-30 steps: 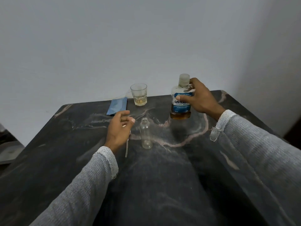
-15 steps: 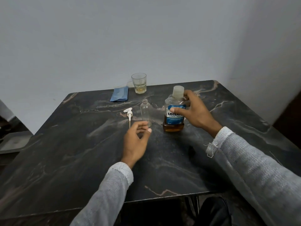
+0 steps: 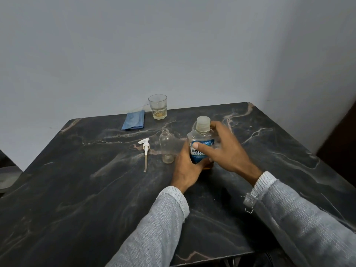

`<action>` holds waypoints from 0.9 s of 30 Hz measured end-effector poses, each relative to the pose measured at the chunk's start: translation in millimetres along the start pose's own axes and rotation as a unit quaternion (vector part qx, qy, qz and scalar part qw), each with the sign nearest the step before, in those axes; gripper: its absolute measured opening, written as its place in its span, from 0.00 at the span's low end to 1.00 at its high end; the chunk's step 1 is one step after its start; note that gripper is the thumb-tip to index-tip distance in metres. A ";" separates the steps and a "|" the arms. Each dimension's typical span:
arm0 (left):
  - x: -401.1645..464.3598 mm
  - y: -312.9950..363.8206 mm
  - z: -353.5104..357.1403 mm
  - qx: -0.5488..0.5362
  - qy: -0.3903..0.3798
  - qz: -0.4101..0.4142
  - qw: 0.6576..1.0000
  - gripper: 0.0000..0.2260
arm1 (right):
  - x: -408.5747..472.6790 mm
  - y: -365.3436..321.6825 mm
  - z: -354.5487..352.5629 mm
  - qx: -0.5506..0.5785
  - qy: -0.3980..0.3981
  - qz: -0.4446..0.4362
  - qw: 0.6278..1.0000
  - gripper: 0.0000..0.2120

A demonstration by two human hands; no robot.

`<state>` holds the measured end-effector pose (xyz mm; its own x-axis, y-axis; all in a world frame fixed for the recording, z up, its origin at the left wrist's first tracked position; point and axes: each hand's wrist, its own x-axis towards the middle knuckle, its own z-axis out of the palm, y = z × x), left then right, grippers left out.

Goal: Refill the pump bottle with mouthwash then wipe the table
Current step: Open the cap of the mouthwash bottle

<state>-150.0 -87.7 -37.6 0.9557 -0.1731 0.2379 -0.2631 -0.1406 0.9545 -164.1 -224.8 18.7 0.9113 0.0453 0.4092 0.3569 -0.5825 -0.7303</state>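
A mouthwash bottle (image 3: 202, 143) with a blue label and a clear cap stands on the dark marble table (image 3: 96, 189); a little amber liquid shows at its base. My left hand (image 3: 186, 168) wraps its lower body from the left. My right hand (image 3: 223, 151) holds its upper body, thumb across the label. Just left of them stands a small clear pump bottle (image 3: 167, 149), upright, uncapped and empty. Its white pump head with tube (image 3: 146, 151) lies flat on the table further left. A folded blue cloth (image 3: 133, 120) lies near the back edge.
A drinking glass (image 3: 158, 106) with a little yellowish liquid stands at the back by the wall, right of the cloth. The table's front edge runs below my sleeves, and a grey wall closes the back and right.
My left hand moved right from near the pump head and closed on the mouthwash bottle's lower body. My right hand has kept its hold on the bottle, which now stands nearer to me.
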 end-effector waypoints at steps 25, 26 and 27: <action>22.4 -25.9 -9.4 0.014 -0.068 0.011 0.998 0.19 | 69.6 -52.0 0.0 0.239 -0.069 0.047 0.967 0.22; 21.5 -26.9 -9.3 0.013 -0.065 0.012 0.998 0.19 | 68.8 -52.0 1.0 0.233 -0.055 0.053 0.970 0.21; 20.2 -27.5 -8.7 0.010 -0.060 0.013 0.998 0.20 | 67.0 -51.6 4.2 0.219 -0.021 0.054 0.974 0.20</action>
<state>-122.3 -78.9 -57.5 0.9263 -0.2918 0.2383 -0.2915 -0.1543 0.9441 -120.6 -188.2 81.5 0.9529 0.0414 0.3005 0.3029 -0.1840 -0.9351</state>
